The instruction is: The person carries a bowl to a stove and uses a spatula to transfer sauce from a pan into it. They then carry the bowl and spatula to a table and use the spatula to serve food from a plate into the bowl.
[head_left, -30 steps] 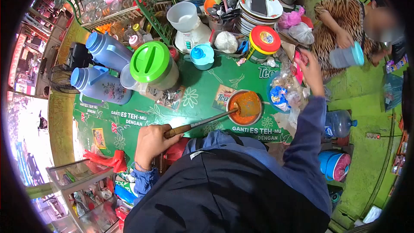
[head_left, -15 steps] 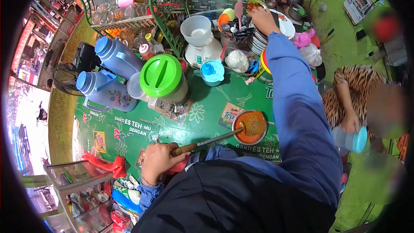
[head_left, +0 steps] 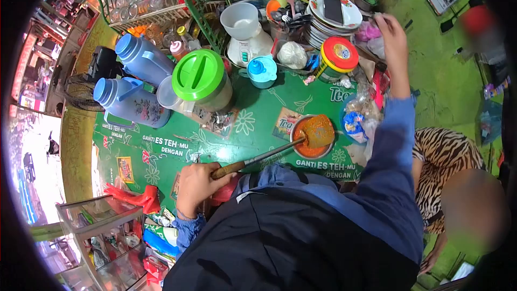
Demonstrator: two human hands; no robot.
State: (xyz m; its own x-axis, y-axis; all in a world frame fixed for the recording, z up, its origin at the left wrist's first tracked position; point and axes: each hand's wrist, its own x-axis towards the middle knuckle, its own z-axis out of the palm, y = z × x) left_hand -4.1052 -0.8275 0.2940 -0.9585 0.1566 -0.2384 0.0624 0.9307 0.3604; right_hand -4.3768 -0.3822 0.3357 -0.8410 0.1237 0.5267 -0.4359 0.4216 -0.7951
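My left hand is closed around the wooden handle of a spatula. Reddish-orange sauce coats the spatula's flat, slotted head, which rests over a metal bowl of red sauce on the green table. My right hand is raised at the table's right side, beside a pink plastic bag and a stack of plates. Its fingers are bent together in a pinch; what they hold, if anything, is too small to make out. A dark phone lies on the top plate.
A green-lidded pitcher, blue flasks, a blender and a red-lidded tub stand on the table. A glass case is at lower left. Another person in striped clothing bends at the right.
My right hand has moved from behind the plates rightward and back, uncovering the phone and tub. My left hand keeps hold of the spatula. The other person has bent lower; their container is out of sight.
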